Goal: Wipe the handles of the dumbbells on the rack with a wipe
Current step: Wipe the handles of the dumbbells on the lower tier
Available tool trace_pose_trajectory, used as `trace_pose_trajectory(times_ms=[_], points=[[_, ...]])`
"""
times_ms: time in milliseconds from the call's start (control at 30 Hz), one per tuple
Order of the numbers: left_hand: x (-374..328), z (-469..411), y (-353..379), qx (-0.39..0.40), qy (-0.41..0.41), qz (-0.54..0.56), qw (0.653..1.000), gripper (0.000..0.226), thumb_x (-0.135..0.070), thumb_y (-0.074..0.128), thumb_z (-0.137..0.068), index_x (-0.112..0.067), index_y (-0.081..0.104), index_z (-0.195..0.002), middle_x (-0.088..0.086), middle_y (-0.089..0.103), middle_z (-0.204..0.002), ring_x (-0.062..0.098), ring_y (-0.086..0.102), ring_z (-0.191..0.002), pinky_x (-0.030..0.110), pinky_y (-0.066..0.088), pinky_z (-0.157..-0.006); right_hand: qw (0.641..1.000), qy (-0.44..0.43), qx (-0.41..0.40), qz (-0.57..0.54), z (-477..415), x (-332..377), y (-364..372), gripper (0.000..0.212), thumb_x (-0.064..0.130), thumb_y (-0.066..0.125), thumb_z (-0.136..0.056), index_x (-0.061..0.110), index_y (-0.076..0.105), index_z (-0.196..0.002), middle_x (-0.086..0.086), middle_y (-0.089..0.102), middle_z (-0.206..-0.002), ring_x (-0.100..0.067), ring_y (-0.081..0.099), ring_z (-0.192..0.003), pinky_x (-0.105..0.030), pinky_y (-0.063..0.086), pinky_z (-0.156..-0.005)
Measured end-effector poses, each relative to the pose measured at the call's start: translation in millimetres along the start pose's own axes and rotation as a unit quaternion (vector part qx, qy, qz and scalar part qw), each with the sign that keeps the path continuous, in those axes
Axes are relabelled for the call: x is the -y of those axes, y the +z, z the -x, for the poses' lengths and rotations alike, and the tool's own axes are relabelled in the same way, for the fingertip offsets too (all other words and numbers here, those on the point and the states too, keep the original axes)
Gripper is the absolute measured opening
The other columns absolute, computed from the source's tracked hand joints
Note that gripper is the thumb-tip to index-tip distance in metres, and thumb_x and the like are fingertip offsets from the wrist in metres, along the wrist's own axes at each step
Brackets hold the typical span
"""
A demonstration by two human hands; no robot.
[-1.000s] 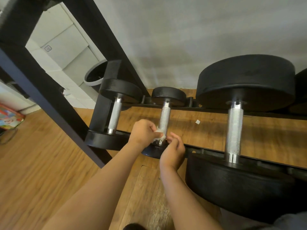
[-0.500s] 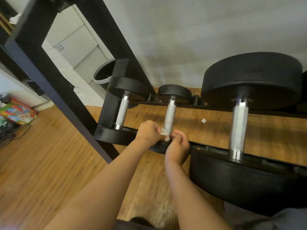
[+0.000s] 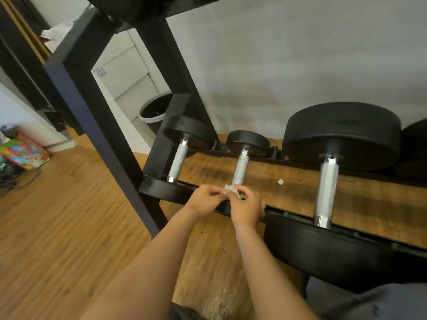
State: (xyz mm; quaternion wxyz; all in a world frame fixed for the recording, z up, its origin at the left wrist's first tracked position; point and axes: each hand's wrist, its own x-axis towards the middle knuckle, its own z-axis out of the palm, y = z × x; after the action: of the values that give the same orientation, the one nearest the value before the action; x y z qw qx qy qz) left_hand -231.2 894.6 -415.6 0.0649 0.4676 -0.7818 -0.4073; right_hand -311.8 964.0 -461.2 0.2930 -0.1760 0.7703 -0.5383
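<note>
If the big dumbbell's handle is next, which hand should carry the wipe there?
Right, probably. The right hand pinches the wipe and sits nearer the big handle; the left hand would have to cross the middle handle.

Grey wall (image 3: 288, 54), wood floor (image 3: 57, 227), bin (image 3: 154, 109)

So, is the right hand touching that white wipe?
Touching. The head view shows the right hand pinching the wipe at the near end of the middle dumbbell's handle.
</note>
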Motion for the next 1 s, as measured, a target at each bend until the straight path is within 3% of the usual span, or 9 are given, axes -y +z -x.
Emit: trace_pose_trajectory(times_ms=[133,200,267,400,467,600,700,833,1000], points=[[5,9,2,-0.006,0.029,0.046,0.999,0.011,-0.009,0.071,-0.087,-0.018,0.074,-0.091,0.005,0.074,-0.096,0.017,0.067,-0.096,0.033,0.05,-0.094,0.992,0.045,0.079,0.086,-20,26,-1,0.014,0.025,0.07,-0.081,0.028,0.072,-0.095,0.002,0.067,-0.111,-0.024,0.052,-0.114,-0.04,0.041,-0.1],[8,10,0,0.009,0.022,0.043,0.999,0.014,-0.009,0.076,-0.081,-0.018,0.075,-0.092,0.003,0.073,-0.097,0.014,0.066,-0.096,0.03,0.048,-0.094,0.978,0.042,0.136,0.153,-30,41,0,0.015,0.019,0.071,-0.08,0.023,0.074,-0.094,-0.001,0.07,-0.108,-0.023,0.061,-0.101,-0.035,0.05,-0.085],[9,9,-1,0.015,0.004,0.071,0.997,0.018,-0.008,0.075,-0.079,-0.021,0.074,-0.092,0.003,0.073,-0.099,0.015,0.065,-0.097,0.034,0.049,-0.095,0.95,0.031,0.198,0.24,-39,58,-7,0.021,0.016,0.072,-0.081,0.017,0.075,-0.102,-0.003,0.069,-0.11,-0.016,0.06,-0.086,-0.027,0.046,-0.069],[13,5,0,-0.022,-0.024,0.128,0.991,0.029,0.002,0.068,-0.08,-0.027,0.071,-0.085,0.005,0.071,-0.108,0.019,0.063,-0.105,0.034,0.049,-0.097,0.892,-0.028,0.341,0.296,-49,75,-30,0.029,0.006,0.071,-0.084,0.013,0.072,-0.112,-0.003,0.065,-0.104,-0.012,0.063,-0.089,-0.022,0.054,-0.079],[14,3,4,-0.026,-0.027,0.139,0.99,0.029,0.003,0.066,-0.081,-0.025,0.07,-0.084,0.002,0.071,-0.104,0.014,0.063,-0.1,0.029,0.048,-0.093,0.886,-0.027,0.38,0.266,-54,73,-35,0.03,-0.001,0.071,-0.082,0.01,0.072,-0.11,-0.005,0.066,-0.099,-0.01,0.064,-0.079,-0.015,0.054,-0.065],[13,0,16,-0.115,-0.046,0.213,0.969,0.024,0.001,0.053,-0.09,-0.02,0.057,-0.078,-0.002,0.056,-0.075,0.014,0.052,-0.077,0.029,0.04,-0.076,0.845,-0.089,0.427,0.309,-68,75,-29,0.033,-0.004,0.072,-0.08,0.011,0.068,-0.109,-0.012,0.069,-0.098,-0.015,0.067,-0.076,-0.017,0.055,-0.061],[12,-6,31,-0.193,-0.095,0.275,0.937,0.022,-0.006,0.042,-0.098,-0.019,0.041,-0.08,0.0,0.048,-0.076,0.017,0.045,-0.078,0.028,0.036,-0.067,0.797,-0.159,0.454,0.365,-71,74,-28,0.038,-0.003,0.07,-0.082,0.011,0.063,-0.117,-0.012,0.068,-0.095,-0.016,0.063,-0.076,-0.021,0.054,-0.067],[12,-6,58,-0.29,-0.107,0.232,0.922,0.022,-0.012,0.04,-0.098,-0.026,0.046,-0.081,0.0,0.055,-0.082,0.029,0.051,-0.095,0.043,0.043,-0.086,0.78,-0.265,0.424,0.378,-76,57,-33,0.025,0.004,0.073,-0.08,0.012,0.07,-0.104,-0.003,0.066,-0.094,-0.012,0.059,-0.08,-0.017,0.047,-0.071],[8,-13,74,-0.388,-0.101,0.232,0.886,0.025,-0.014,0.041,-0.096,-0.031,0.05,-0.08,0.001,0.061,-0.084,0.033,0.055,-0.097,0.051,0.049,-0.082,0.715,-0.387,0.39,0.432,-78,52,-36,0.011,0.02,0.07,-0.084,0.028,0.062,-0.082,0.01,0.051,-0.089,-0.011,0.054,-0.082,-0.024,0.043,-0.073]])
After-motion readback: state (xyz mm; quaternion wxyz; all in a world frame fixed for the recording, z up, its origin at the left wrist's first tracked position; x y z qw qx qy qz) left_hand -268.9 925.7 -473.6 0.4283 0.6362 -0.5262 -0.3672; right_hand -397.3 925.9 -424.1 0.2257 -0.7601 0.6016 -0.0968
